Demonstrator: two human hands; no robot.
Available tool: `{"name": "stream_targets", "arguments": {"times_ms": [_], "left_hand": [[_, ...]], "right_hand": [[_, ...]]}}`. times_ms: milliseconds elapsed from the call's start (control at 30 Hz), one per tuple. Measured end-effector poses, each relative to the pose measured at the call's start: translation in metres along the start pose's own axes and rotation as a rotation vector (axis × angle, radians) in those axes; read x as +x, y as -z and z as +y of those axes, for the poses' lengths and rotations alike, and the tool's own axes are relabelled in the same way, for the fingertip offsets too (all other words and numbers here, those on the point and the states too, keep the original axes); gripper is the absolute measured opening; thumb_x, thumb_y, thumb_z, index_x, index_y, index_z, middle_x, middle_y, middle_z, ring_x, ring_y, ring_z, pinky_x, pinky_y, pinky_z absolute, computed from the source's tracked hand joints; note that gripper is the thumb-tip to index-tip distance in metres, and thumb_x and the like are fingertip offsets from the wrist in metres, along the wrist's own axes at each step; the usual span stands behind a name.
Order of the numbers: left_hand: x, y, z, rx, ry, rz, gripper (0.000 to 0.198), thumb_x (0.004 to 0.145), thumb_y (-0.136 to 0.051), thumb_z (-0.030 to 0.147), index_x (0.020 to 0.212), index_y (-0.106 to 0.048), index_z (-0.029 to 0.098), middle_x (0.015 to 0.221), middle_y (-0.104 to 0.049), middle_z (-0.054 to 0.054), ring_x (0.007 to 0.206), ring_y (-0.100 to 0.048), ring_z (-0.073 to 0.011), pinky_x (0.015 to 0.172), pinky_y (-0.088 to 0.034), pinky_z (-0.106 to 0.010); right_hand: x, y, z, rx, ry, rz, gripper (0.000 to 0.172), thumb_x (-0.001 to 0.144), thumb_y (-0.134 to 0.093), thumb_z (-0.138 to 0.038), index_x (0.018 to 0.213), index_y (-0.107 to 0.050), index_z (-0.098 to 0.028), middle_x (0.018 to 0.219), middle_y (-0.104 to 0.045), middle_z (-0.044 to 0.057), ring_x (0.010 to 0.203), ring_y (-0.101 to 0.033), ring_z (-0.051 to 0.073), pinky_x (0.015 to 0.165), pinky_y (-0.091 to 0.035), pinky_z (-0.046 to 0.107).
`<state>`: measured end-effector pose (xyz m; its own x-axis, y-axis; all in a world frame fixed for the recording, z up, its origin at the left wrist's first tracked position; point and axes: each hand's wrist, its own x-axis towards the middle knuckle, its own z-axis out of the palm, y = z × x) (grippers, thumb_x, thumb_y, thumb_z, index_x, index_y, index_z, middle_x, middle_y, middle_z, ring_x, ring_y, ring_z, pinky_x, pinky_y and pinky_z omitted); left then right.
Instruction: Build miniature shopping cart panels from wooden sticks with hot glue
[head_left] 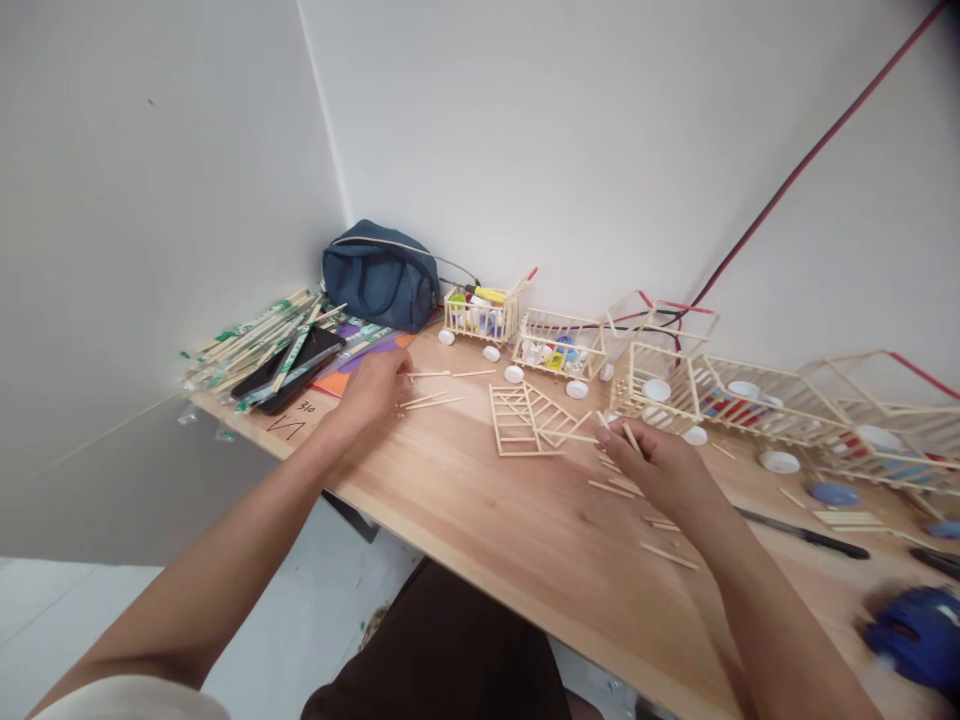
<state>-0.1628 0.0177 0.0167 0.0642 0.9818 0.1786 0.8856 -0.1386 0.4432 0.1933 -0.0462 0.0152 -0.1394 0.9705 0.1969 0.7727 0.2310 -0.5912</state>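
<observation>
Nearest me: blurred blue object at the table's right edge, can't tell what it is. Black pen just beyond it. My right hand pinches a thin stick between its fingertips, with short offcuts scattered beside the wrist. My left hand is palm down on the table, its fingertips at a few long sticks; can't tell if it grips any. Flat ladder frame lies between the hands. Behind it is a row of stick carts on bottle-cap wheels. Far left corner: chopstick bundle, then blue bag against the wall.
</observation>
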Motion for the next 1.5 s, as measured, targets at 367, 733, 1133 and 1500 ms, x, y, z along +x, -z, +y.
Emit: {"name": "stream_targets", "arguments": {"times_ms": [367, 733, 1133, 1500], "left_hand": [[-0.017, -0.006, 0.007, 0.146, -0.054, -0.162, 0.008, 0.069, -0.051, 0.011, 0.066, -0.055, 0.017, 0.077, -0.062, -0.006, 0.073, -0.053, -0.0183, 0.063, -0.033, -0.028], [-0.026, -0.008, 0.068, -1.257, 0.255, -0.351, 0.017, 0.074, -0.068, 0.01, 0.091, -0.066, 0.011, 0.074, -0.062, 0.0, 0.063, -0.056, -0.0067, 0.064, -0.046, -0.02], [-0.036, -0.064, 0.145, -1.76, 0.277, -0.547, 0.013, 0.073, -0.073, 0.006, 0.085, -0.069, 0.009, 0.071, -0.066, -0.001, 0.063, -0.062, -0.0054, 0.069, -0.052, -0.017], [-0.022, -0.063, 0.158, -1.744, 0.246, -0.611, 0.011, 0.074, -0.076, 0.012, 0.075, -0.066, 0.008, 0.067, -0.064, -0.001, 0.059, -0.059, -0.0043, 0.061, -0.049, -0.015]], "right_hand": [[0.001, -0.002, 0.0, -0.019, -0.012, -0.008, 0.048, 0.085, -0.04, -0.062, 0.058, -0.034, -0.022, 0.055, -0.032, -0.004, 0.052, -0.034, 0.012, 0.05, -0.029, 0.025], [-0.005, -0.004, -0.019, 0.361, -0.147, 0.165, 0.045, 0.086, -0.05, -0.058, 0.06, -0.041, -0.022, 0.052, -0.04, -0.005, 0.048, -0.034, 0.01, 0.049, -0.028, 0.025], [-0.01, -0.02, -0.035, 0.317, -0.071, 0.348, 0.039, 0.089, -0.051, -0.047, 0.062, -0.041, -0.022, 0.053, -0.038, -0.006, 0.052, -0.035, 0.011, 0.054, -0.03, 0.026], [-0.009, -0.014, -0.03, 0.592, -0.116, 0.095, 0.043, 0.088, -0.05, -0.059, 0.07, -0.051, -0.02, 0.057, -0.047, -0.004, 0.047, -0.037, 0.009, 0.046, -0.031, 0.023]]}}
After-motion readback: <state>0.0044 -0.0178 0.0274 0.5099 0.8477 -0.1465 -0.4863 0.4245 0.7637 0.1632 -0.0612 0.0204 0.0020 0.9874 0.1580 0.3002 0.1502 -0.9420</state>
